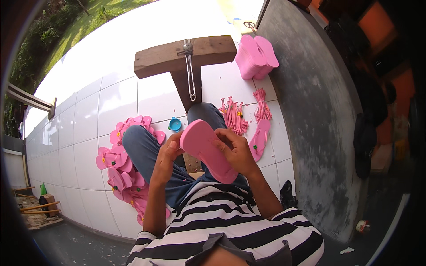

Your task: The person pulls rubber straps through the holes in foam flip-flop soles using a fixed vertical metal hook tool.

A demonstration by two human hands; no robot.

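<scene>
A pink flip-flop sole (205, 148) is held up over my lap, its broad flat face turned toward me. My left hand (167, 156) grips its left edge near the wide end, fingers partly hidden behind it. On the other side my right hand (235, 150) is closed round the right edge, thumb pressed on the flat face. Whether a strap sits on the far side cannot be seen. Right of my knee lies a finished-looking flip-flop (260, 139) with a green flower. Beyond it are loose pink straps (234, 116) and a tied bundle of straps (262, 104).
A T-shaped wooden stand (155, 57) with a metal loop tool (190, 75) rises ahead. Pink soles (255, 60) are stacked by the grey wall (306, 102). Strapped flip-flops (113, 157) are heaped at left, near a small blue cup (175, 124). Scissors (250, 25) lie far off.
</scene>
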